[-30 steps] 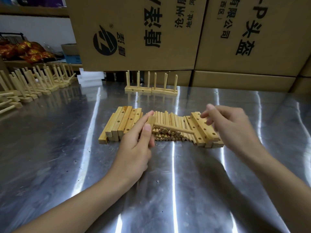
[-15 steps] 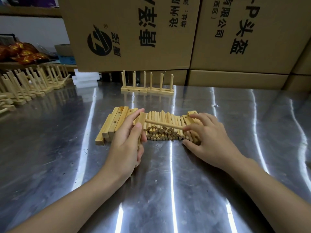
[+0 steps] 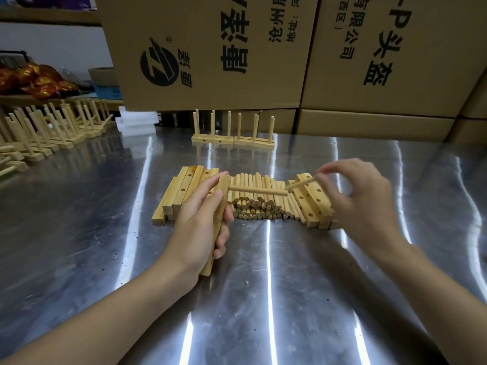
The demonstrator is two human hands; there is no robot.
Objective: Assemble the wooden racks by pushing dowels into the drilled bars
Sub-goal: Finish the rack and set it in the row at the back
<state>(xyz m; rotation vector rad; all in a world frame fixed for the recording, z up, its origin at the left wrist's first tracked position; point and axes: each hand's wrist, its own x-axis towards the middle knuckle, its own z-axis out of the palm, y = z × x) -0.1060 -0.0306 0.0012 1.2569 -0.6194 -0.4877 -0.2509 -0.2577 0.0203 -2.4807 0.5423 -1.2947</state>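
Wooden and drilled, one bar sat tilted in the gripping left hand over the steel desk. One seated dowel near its top pointed right. The right hand pinched a second dowel. Behind lay one dowel pile between two bar stacks. Farther back stood two finished racks.

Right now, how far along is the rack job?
Done: two racks stand at the back, more racks line the left. In hand: the left hand holds a bar with one dowel seated; the right hand pinches a second dowel. Left: a pile of dowels and two stacks of bars.
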